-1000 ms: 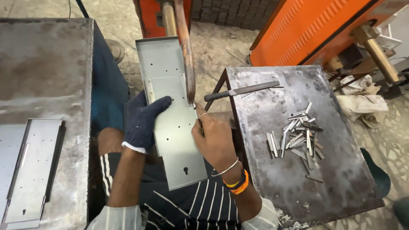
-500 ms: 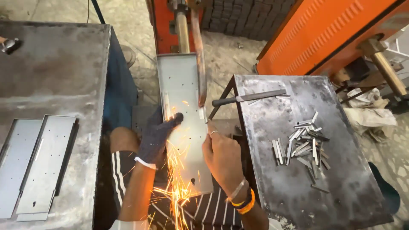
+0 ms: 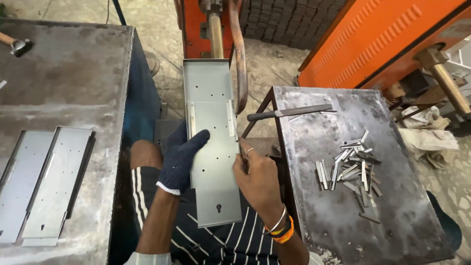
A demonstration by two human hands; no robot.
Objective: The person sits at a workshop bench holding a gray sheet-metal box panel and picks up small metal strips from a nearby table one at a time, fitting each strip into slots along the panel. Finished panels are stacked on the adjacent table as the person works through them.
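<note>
A long grey sheet-metal panel with punched holes and a keyhole slot lies lengthwise in front of me, reaching under the curved arm of an orange welding machine. My left hand, in a dark blue glove, grips the panel's left edge. Bare, my right hand rests at the panel's right edge and pinches a thin metal strip against it. Two narrow strips sit on the panel near its middle.
A steel table on my right carries a pile of small metal strips and a file. The left bench holds stacked finished panels and a hammer. Orange machinery stands behind.
Sparks that flew off the panel half a second ago have stopped. The panel has shifted slightly, and both hands stay on its edges.
</note>
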